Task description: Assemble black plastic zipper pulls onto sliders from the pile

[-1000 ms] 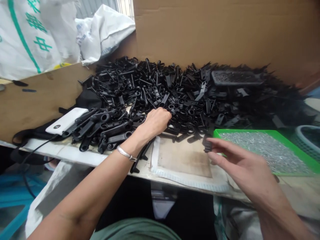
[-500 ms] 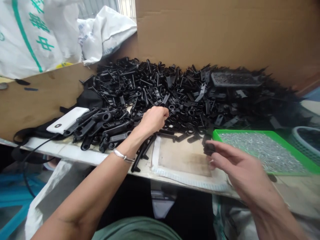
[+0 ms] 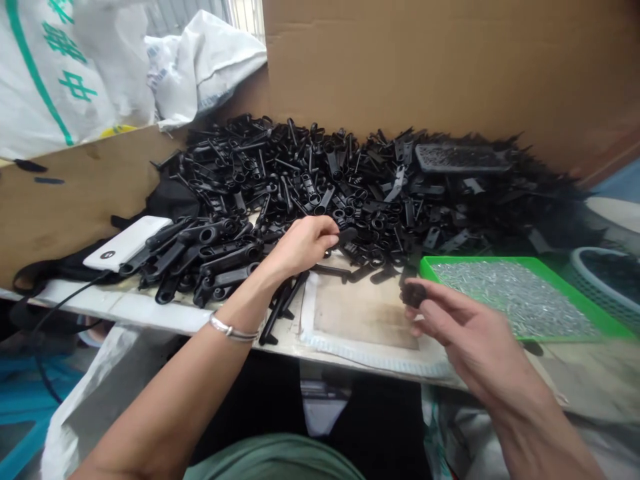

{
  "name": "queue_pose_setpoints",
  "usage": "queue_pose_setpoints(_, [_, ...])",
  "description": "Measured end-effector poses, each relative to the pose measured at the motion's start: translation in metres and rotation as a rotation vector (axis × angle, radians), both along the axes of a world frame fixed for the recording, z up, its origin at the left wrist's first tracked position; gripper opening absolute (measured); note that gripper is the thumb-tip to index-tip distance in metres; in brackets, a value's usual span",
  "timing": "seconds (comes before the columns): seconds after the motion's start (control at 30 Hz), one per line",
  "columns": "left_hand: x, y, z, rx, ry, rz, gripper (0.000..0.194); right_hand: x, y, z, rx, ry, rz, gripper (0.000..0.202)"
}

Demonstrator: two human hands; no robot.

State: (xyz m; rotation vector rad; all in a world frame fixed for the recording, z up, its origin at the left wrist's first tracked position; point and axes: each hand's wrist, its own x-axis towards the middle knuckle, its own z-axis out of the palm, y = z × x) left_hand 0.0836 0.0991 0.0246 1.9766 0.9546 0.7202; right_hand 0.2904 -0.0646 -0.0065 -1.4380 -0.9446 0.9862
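Note:
My left hand [image 3: 307, 243], with a silver bracelet at its wrist, is over the near edge of a large pile of black plastic parts [image 3: 315, 180]. Its fingers are pinched on a flat black plastic piece [image 3: 347, 235] that sticks out to the right. Between the thumb and fingers of my right hand [image 3: 467, 327] is a small dark plastic part [image 3: 413, 293], held above the right side of a worn pad [image 3: 365, 313]. The exact shape of both pieces is hard to make out.
A green tray [image 3: 607, 327] of small metal pins stands on the right, beside a pale basket [image 3: 600, 293]. A dark tray [image 3: 463, 159] lies on the pile. At left are a white power bank [image 3: 127, 243] with a cable and longer black handles [image 3: 220, 253]. Cardboard [image 3: 425, 67] walls the back.
My left hand has come slightly back from the pile, and a flat black piece now shows at its fingertips. My right hand keeps its part. The view has shifted slightly right.

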Motion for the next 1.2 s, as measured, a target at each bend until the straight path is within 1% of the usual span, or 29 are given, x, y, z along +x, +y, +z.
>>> queue_pose_setpoints(0.07, [-0.001, -0.011, 0.0, -0.178, -0.177, 0.0, 0.008, -0.005, 0.002, 0.002, 0.01, 0.098, 0.014, 0.038])
queue_pose_setpoints(0.13, [0.0, -0.023, -0.002, -0.367, -0.327, -0.008, 0.014, -0.01, 0.005, 0.006, 0.021, 0.162, 0.03, 0.036])
queue_pose_setpoints(0.2, [0.002, -0.034, -0.007, -0.533, -0.441, -0.03, 0.022, -0.014, 0.007, 0.009, 0.031, 0.203, 0.044, 0.034])
queue_pose_setpoints(0.27, [0.003, -0.043, -0.011, -0.652, -0.526, -0.065, 0.024, -0.017, 0.007, 0.011, 0.038, 0.224, 0.048, 0.033])
queue_pose_setpoints(0.37, [0.006, -0.055, -0.018, -0.734, -0.615, -0.102, 0.027, -0.019, 0.004, 0.009, 0.042, 0.207, 0.036, 0.033])
queue_pose_setpoints(0.47, [0.01, -0.064, -0.024, -0.728, -0.625, -0.113, 0.031, -0.022, -0.001, 0.005, 0.024, 0.163, 0.035, 0.035])
queue_pose_setpoints(0.57, [0.013, -0.069, -0.028, -0.639, -0.555, -0.103, 0.028, -0.023, -0.006, 0.0, 0.006, 0.137, 0.037, 0.036])
queue_pose_setpoints(0.63, [0.013, -0.072, -0.03, -0.529, -0.465, -0.072, 0.029, -0.021, -0.008, -0.003, -0.01, 0.132, 0.024, 0.037])
queue_pose_setpoints(0.7, [0.01, -0.077, -0.033, -0.375, -0.335, -0.039, 0.028, -0.018, -0.009, -0.008, -0.026, 0.126, 0.0, 0.039])
queue_pose_setpoints(0.83, [0.003, -0.093, -0.043, -0.02, -0.017, -0.012, 0.015, -0.011, -0.012, -0.02, -0.055, 0.071, -0.054, 0.043])
queue_pose_setpoints(0.9, [0.003, -0.098, -0.047, 0.12, 0.117, -0.004, 0.019, -0.01, -0.014, -0.025, -0.068, 0.047, -0.056, 0.044])
queue_pose_setpoints(0.97, [0.01, -0.097, -0.048, 0.232, 0.212, 0.008, 0.023, -0.011, -0.014, -0.028, -0.077, 0.035, -0.042, 0.044])
queue_pose_setpoints(1.07, [0.032, -0.085, -0.04, 0.358, 0.28, 0.006, 0.024, -0.013, -0.012, -0.031, -0.081, 0.01, -0.028, 0.047])
queue_pose_setpoints(1.13, [0.049, -0.072, -0.029, 0.416, 0.283, -0.017, 0.027, -0.014, -0.01, -0.032, -0.076, -0.012, -0.035, 0.048])
queue_pose_setpoints(1.2, [0.058, -0.059, -0.018, 0.491, 0.255, -0.029, 0.034, -0.012, -0.011, -0.034, -0.078, -0.027, -0.04, 0.049])
